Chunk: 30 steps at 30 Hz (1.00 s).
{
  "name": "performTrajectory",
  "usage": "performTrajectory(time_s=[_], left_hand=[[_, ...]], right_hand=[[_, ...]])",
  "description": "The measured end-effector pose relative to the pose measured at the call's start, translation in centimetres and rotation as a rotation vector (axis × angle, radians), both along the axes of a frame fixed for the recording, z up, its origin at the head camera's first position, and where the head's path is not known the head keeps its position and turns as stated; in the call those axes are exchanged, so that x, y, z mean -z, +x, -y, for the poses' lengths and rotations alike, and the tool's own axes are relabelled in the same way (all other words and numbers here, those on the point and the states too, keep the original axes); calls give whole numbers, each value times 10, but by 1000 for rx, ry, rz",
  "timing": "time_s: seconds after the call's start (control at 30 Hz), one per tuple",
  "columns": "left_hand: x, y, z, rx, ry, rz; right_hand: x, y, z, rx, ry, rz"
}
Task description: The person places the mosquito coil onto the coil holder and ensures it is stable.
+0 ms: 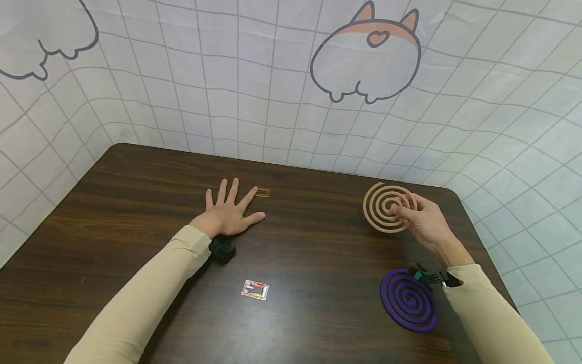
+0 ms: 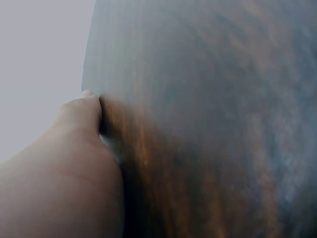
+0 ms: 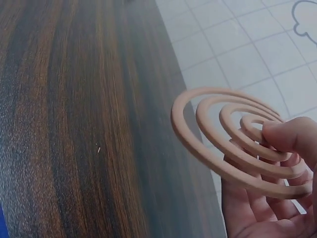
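Note:
A tan mosquito coil point(image 1: 377, 222) is held in my right hand point(image 1: 429, 222), thumb on its upper face and fingers behind it. The right wrist view shows the tan coil point(image 3: 198, 153) tilted, its rings whole. My left hand point(image 1: 226, 215) lies on the dark table with fingers spread, its index fingertip right at a small gold-coloured metal frame point(image 1: 263, 192). Flat on the table below my right wrist is a purple mosquito coil point(image 1: 409, 301), partly overlapped by the wristband.
A small printed card-like piece with a dark middle point(image 1: 255, 289) lies near the front of the dark wood table point(image 1: 318, 253). Grid-patterned cloth point(image 1: 273, 91) hangs behind the table and along its sides. A tiny light fragment point(image 3: 99, 149) shows on the tabletop.

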<state>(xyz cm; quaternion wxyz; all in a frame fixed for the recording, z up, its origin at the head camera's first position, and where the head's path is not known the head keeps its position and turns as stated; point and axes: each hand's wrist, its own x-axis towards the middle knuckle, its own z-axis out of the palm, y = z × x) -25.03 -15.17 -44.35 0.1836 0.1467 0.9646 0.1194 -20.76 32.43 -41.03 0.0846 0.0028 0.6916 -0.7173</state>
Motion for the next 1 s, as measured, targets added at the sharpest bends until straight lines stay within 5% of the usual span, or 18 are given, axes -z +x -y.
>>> performTrajectory(time_s=[0.27, 0.53, 1.0], left_hand=[[-1, 0, 1, -1, -1, -6], [10, -6, 2, -6, -6, 13], [-1, 1, 1, -3, 8, 4]], right_hand=[[-1, -3, 5, 25, 19, 5], [0, -4, 7, 28, -25, 11], [0, -8, 15, 39, -50, 16]])
